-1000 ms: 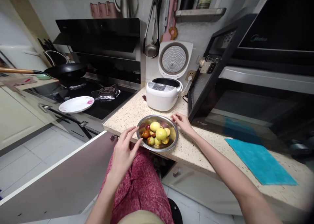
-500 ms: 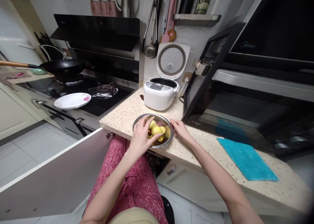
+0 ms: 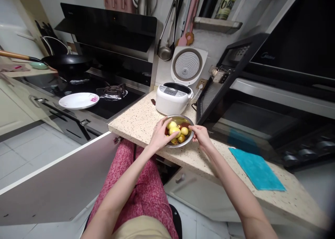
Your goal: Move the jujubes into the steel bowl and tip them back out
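Note:
A round metal bowl [image 3: 193, 122] stands near the counter's front edge, in front of a white rice cooker [image 3: 171, 104] whose lid is up. Several small yellow-green round fruits [image 3: 175, 131] lie in the bowl, with some brownish-red pieces partly hidden among them. My left hand [image 3: 159, 137] grips the bowl's left side, its thumb reaching inside over the fruits. On the right, my right hand [image 3: 202, 136] pinches the rim between thumb and fingers.
A white flowered plate [image 3: 78, 101] rests at the front of the black stove [image 3: 111, 109], beside a wok [image 3: 66, 60]. A turquoise cloth [image 3: 258, 169] lies on the counter at right, before an oven [image 3: 272, 116]. A cabinet door [image 3: 57, 176] stands open by my legs.
The bowl has shifted to the right, closer to the oven, with both hands moving along. My left hand has lowered from an arch over the fruits to the left rim.

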